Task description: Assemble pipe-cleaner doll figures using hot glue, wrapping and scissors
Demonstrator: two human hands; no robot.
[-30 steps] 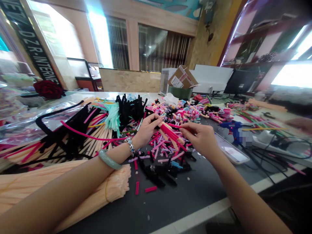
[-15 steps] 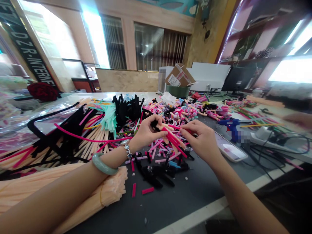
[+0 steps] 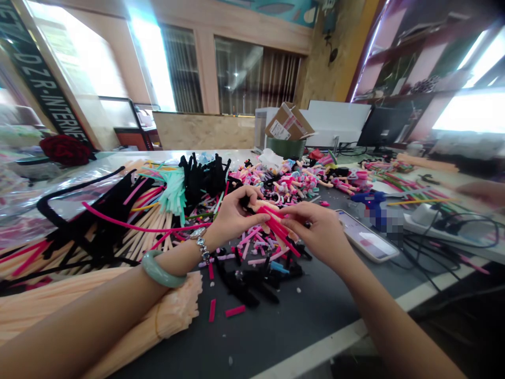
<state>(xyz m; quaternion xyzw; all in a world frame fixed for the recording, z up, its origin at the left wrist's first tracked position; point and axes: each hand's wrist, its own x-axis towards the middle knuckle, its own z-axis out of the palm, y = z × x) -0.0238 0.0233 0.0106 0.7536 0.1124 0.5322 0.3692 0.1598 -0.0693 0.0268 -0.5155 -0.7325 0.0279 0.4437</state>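
My left hand (image 3: 236, 213), wearing a bracelet and a pale green bangle, is closed on a small pipe-cleaner doll (image 3: 276, 225) of peach and hot-pink pieces. Something black shows under its curled fingers. From the other side my right hand (image 3: 315, 226) pinches a hot-pink pipe cleaner against the doll; the fingers partly hide where they meet. Below the hands lie several short cut pieces (image 3: 258, 247) in pink and lilac. Black pipe cleaners (image 3: 240, 284) are on the dark mat under them.
A peach pipe-cleaner bundle (image 3: 173, 313) lies under my left forearm, with mint (image 3: 172, 192) and black bundles beyond. Finished dolls (image 3: 295, 181) are heaped at the back. On the right are a phone (image 3: 369, 237), a blue glue gun (image 3: 373, 202), a power strip with cables, and another person's blurred hand (image 3: 483, 190).
My right hand has moved slightly left, closer to my left hand, bringing the pink pipe cleaner in against the doll. My left hand keeps its grip.
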